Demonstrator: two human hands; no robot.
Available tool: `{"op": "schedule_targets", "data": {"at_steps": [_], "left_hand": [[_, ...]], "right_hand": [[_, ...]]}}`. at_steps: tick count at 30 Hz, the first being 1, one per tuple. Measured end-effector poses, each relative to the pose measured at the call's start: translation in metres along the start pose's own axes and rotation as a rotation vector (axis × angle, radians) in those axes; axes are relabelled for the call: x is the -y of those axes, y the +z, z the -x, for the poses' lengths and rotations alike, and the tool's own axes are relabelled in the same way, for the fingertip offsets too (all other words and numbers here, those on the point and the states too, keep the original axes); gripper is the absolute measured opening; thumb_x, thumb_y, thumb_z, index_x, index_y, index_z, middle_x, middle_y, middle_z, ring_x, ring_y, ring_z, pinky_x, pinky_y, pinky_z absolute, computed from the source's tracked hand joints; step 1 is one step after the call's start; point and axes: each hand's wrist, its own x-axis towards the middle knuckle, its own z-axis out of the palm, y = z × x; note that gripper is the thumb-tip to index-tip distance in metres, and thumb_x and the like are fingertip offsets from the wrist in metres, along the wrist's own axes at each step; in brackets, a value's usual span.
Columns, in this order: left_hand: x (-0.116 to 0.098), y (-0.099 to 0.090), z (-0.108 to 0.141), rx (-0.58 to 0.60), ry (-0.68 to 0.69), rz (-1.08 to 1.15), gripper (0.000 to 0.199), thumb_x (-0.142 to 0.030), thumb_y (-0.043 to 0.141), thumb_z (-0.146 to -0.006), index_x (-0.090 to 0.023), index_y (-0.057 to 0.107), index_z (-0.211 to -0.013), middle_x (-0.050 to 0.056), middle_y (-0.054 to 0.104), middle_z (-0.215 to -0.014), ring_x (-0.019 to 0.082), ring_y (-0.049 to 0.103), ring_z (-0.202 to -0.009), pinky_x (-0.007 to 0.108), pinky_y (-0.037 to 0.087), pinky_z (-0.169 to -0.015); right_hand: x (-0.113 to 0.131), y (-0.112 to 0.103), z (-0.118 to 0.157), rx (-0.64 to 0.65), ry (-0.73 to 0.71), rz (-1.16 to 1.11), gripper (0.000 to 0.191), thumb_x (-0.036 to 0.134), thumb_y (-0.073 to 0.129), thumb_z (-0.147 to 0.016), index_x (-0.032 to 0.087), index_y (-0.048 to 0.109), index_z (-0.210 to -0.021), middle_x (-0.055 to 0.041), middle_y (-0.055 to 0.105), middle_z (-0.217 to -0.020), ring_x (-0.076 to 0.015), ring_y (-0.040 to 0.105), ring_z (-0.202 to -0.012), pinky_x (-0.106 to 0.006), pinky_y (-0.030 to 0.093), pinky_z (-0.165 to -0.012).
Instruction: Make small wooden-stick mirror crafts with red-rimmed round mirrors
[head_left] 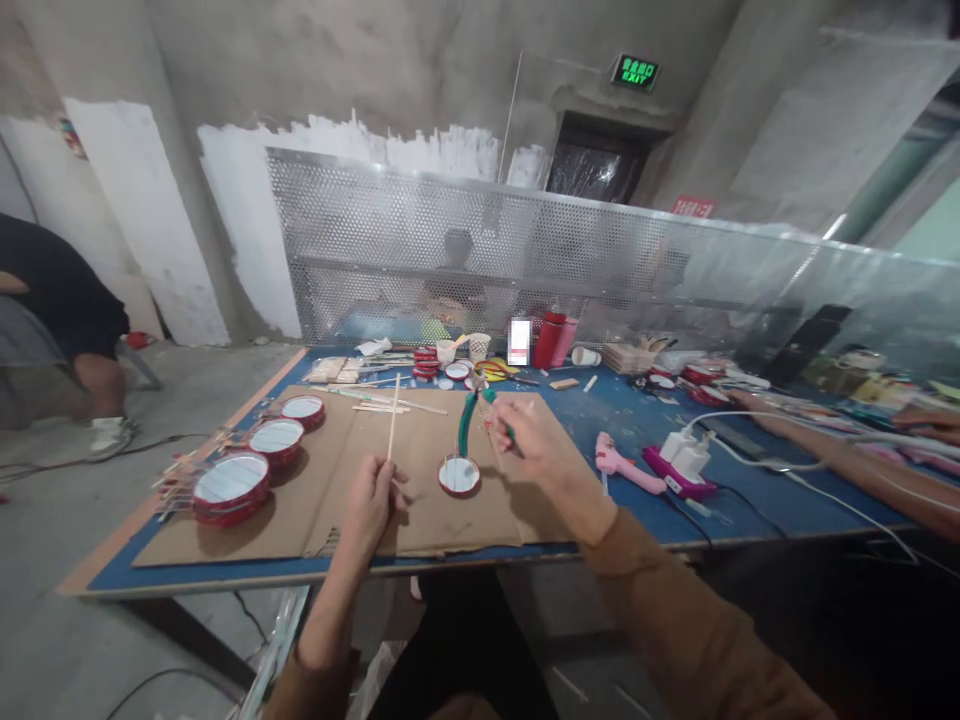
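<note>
My left hand (pixel 373 503) is closed round the lower end of a thin wooden stick (pixel 394 420), which points up and away over the cardboard sheet (pixel 420 525). My right hand (pixel 523 432) grips green-handled pliers (pixel 465 425); one handle stands apart from the fingers, and the jaws point away from me. Just below the pliers, between my hands, lies a small round drum-like piece (pixel 459 477) with a red rim and a white top. Larger red drums (pixel 231 485) stand in a row on the left, with thin sticks beside them.
A pink glue gun (pixel 626 465) and a purple power strip (pixel 679 472) with white plugs lie to the right. Red bottle (pixel 549 338), paper cups (pixel 478 347) and loose sticks line the back, before a perforated metal screen (pixel 405 240). Another person's arm (pixel 832 450) reaches in at right.
</note>
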Motion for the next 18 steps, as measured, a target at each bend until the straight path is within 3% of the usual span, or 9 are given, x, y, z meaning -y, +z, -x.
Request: {"op": "schedule_targets", "data": {"at_steps": [5,9,13,18], "left_hand": [[0.005,0.000,-0.003,-0.006,-0.011,0.027,0.039,-0.053,0.044,-0.085,-0.017,0.055,-0.095,-0.005,0.055,-0.048,0.014,0.057,-0.046,0.024,0.046,-0.049],[0.010,0.001,-0.004,-0.058,-0.004,0.108,0.038,-0.054,0.047,-0.085,-0.017,0.053,-0.092,0.001,0.065,-0.071,0.015,0.065,-0.063,0.029,0.054,-0.061],[0.011,0.001,-0.003,-0.100,-0.010,0.171,0.032,-0.052,0.047,-0.086,-0.020,0.045,-0.086,0.001,0.062,-0.079,0.013,0.063,-0.068,0.028,0.054,-0.061],[0.012,0.001,-0.001,-0.150,0.015,0.154,0.029,-0.049,0.042,-0.091,-0.021,0.042,-0.085,-0.006,0.047,-0.066,0.008,0.046,-0.053,0.019,0.041,-0.051]], "right_hand": [[-0.031,0.042,0.037,0.031,-0.049,0.037,0.036,0.049,0.069,-0.077,0.022,0.046,-0.067,0.0094,0.043,-0.046,-0.0067,0.037,-0.041,-0.019,0.027,-0.040],[-0.029,0.064,0.052,0.077,-0.084,-0.194,0.039,0.049,0.071,-0.077,0.021,0.046,-0.066,0.0100,0.041,-0.046,-0.0063,0.035,-0.042,-0.020,0.031,-0.043],[-0.014,0.085,0.055,0.157,0.082,-0.563,0.041,0.044,0.079,-0.070,0.021,0.046,-0.064,0.0066,0.051,-0.057,-0.0095,0.051,-0.055,-0.025,0.045,-0.057],[-0.009,0.090,0.051,0.164,0.243,-0.748,0.047,0.039,0.081,-0.068,0.021,0.038,-0.061,0.0090,0.041,-0.054,-0.0082,0.046,-0.052,-0.026,0.047,-0.059]]}}
